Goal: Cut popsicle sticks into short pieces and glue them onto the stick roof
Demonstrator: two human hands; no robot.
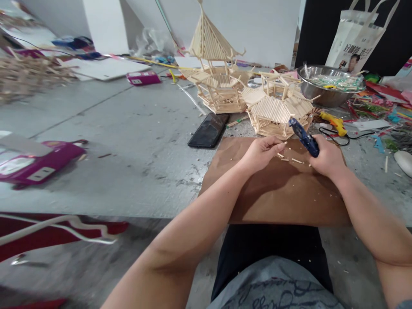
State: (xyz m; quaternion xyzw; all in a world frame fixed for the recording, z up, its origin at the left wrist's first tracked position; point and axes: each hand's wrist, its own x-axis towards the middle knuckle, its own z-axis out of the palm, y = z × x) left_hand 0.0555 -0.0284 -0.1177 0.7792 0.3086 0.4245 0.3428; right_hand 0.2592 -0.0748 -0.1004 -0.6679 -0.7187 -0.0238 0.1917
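My left hand (265, 150) is over the brown sheet, thumb and fingers pinched on a short wooden stick (285, 143) whose pale tip shows. My right hand (326, 156) grips a dark blue hand tool (304, 138); it points up and to the left, and its exact kind is unclear. Short cut pieces of stick (296, 161) lie on the brown sheet (283, 201) between and below the hands. Just beyond them stands a low hexagonal stick model (270, 109) with sloping roof panels. Behind it to the left is a taller stick pagoda (212, 38) with a pointed roof.
A black phone (208, 131) lies left of the models. To the right are a yellow glue gun (334, 123) with a cord, a steel bowl (331, 96) and a white computer mouse (403, 163). Purple power strips (61, 156) and a blurred stick pile (28, 79) are leftward.
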